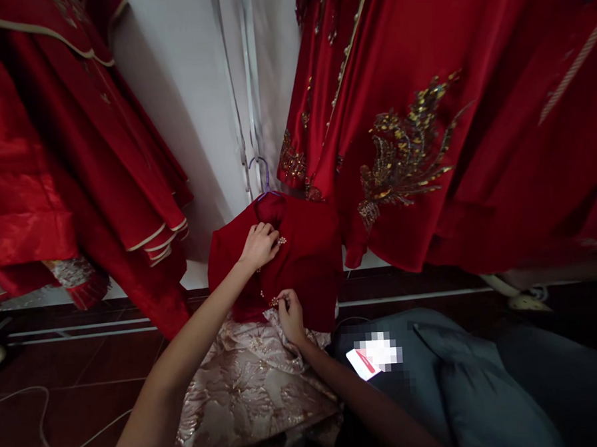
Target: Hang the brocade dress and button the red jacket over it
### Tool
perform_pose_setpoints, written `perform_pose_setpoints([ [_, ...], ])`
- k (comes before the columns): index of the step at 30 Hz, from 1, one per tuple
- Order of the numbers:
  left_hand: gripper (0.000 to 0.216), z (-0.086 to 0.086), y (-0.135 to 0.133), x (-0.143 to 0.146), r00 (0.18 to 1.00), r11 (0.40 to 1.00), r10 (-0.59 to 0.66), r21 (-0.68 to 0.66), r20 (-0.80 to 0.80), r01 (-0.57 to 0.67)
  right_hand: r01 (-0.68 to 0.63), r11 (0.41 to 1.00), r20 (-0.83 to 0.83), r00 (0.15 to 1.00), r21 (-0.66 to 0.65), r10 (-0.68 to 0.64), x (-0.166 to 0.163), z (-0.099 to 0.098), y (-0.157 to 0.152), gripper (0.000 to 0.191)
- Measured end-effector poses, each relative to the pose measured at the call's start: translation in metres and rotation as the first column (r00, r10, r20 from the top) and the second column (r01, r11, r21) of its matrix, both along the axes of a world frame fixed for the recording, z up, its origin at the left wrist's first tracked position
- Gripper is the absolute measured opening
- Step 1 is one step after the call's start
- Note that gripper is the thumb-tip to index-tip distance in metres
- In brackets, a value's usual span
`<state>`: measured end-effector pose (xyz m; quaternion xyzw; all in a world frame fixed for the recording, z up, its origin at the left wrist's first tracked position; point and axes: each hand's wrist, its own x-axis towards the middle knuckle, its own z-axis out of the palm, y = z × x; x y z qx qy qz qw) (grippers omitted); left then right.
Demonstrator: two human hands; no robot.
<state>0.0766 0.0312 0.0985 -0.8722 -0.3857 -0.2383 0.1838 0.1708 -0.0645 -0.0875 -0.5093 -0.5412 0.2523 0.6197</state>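
A red jacket (304, 250) with small beaded ornaments down its front hangs low on a purple hanger (266, 175). Below the collar, my left hand (260, 247) lies against the jacket front, its fingers bent and closed on the cloth beside a beaded ornament (282, 240). Lower down, my right hand (290, 314) pinches the front edge near the hem, at another beaded ornament (274, 302). The fingertips partly hide what is between them. Pale pink brocade fabric (246, 379) with a floral pattern spreads beneath the jacket, under my forearms.
Red garments (108, 133) hang on the left, and a red gown (404, 231) with gold sequins hangs on the right. A lit phone (366, 363) is beside a person's grey-clothed legs (466, 368) at lower right. A pale cable (49, 423) crosses the dark tiled floor.
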Motion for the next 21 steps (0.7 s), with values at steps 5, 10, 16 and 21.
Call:
perform_pose_setpoints([
  [5, 0.012, -0.001, -0.002, -0.005, 0.988, 0.987, -0.154, 0.039, 0.011, 0.153, 0.066, 0.996, 0.048, 0.996, 0.053, -0.069, 0.001, 0.016, -0.001, 0.010],
  [10, 0.018, 0.000, -0.001, -0.011, 0.982, 0.981, -0.186, 0.049, -0.028, 0.187, 0.222, 0.919, 0.017, 0.971, 0.325, -0.240, -0.002, 0.095, 0.025, 0.007],
  [16, 0.026, -0.006, -0.009, -0.025, 0.998, 0.997, 0.049, 0.061, 0.044, -0.052, -0.104, 0.991, -0.078, 0.991, 0.080, 0.110, -0.012, 0.183, 0.080, 0.041],
  [21, 0.054, -0.011, -0.009, -0.051, 0.832, 0.847, 0.499, 0.068, 0.240, -0.527, 0.242, 0.948, 0.199, 0.959, -0.208, -0.201, 0.000, 0.182, 0.090, 0.087],
])
